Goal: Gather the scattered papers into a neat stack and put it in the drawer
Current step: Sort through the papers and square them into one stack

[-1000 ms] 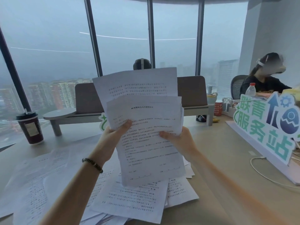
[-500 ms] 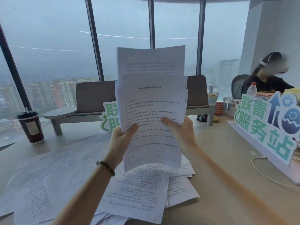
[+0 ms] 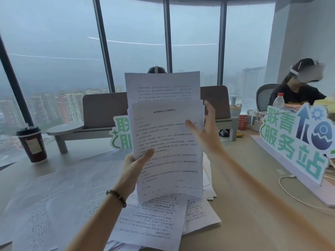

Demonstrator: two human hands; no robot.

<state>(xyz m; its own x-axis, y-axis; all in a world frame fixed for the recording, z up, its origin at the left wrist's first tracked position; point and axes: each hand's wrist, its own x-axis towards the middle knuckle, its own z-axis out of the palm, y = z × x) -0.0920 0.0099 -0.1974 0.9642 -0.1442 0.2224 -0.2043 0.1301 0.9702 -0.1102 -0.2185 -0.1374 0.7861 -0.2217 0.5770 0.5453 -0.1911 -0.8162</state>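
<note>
A sheaf of printed papers [image 3: 166, 142] stands upright in the air above the desk, one sheet at the back sticking up higher than the rest. The left hand [image 3: 135, 164] grips the sheaf at its lower left edge, thumb curled over the front page, a beaded bracelet [image 3: 116, 198] on the wrist. The right hand [image 3: 204, 131] is at the sheaf's right edge with fingers spread and straight, thumb lying over the front page, gripping nothing. Below, more loose papers [image 3: 76, 192] lie scattered and overlapping across the desk [image 3: 253, 214]. A lidded coffee cup [image 3: 31, 143] stands at the far left, a green-lettered sign [image 3: 297, 140] at the right with a white cable [image 3: 290, 189] beside it, and another person [image 3: 299, 87] sits beyond.
</note>
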